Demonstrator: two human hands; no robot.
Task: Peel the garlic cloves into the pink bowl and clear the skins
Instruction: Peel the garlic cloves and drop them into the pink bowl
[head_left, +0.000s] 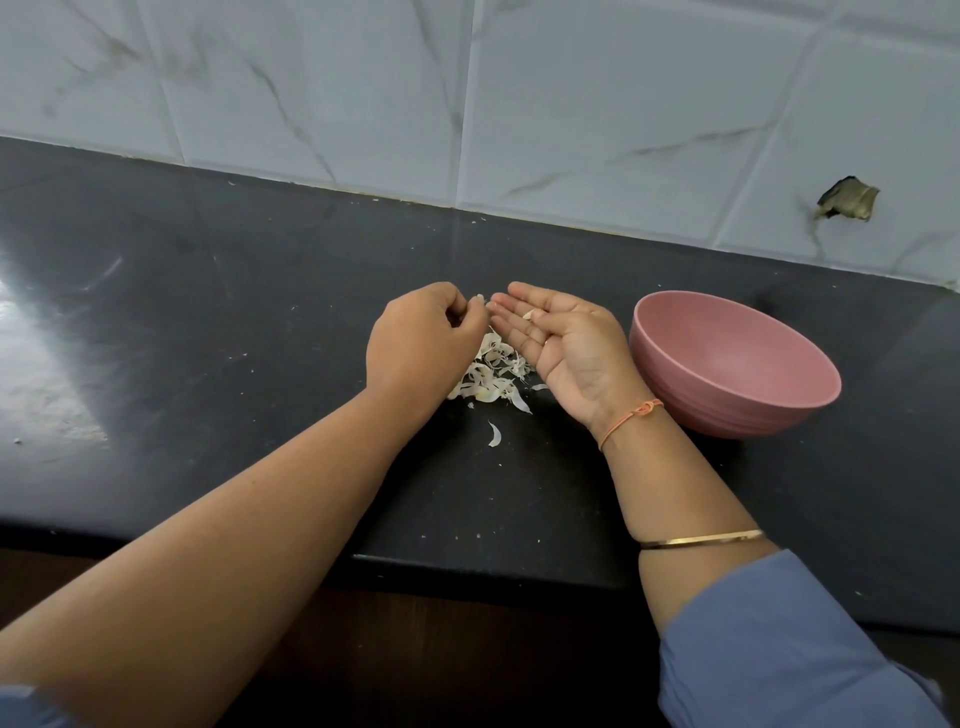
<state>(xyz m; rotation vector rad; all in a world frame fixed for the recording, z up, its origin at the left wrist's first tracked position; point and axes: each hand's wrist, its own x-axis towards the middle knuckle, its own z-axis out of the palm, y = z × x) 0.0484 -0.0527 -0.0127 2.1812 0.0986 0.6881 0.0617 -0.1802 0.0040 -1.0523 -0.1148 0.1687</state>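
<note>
Skins (493, 371) lie heaped on the worktop (208, 312) beside the bowl (727, 415); papery, feather-light, apt to scatter, best swept together; left hand (415, 338) pinches a flake (480, 299); right hand (566, 343) open, palm up, bearing a scrap (529, 314).

Dark polished stone for the counter (208, 312), glossy, mirroring light at the left. Glazed, smooth wall tiles (597, 104) with grey marble veining, rough and broken at one chipped hole (849, 200). Matt, plastic-looking pink bowl (737, 410), faintly ribbed outside. Thin, dry, papery skins (491, 374). Shiny gold-coloured metal bangle (701, 540). Orange thread (645, 408) at the wrist. Soft matt blue cloth on the sleeve (779, 649).
</note>
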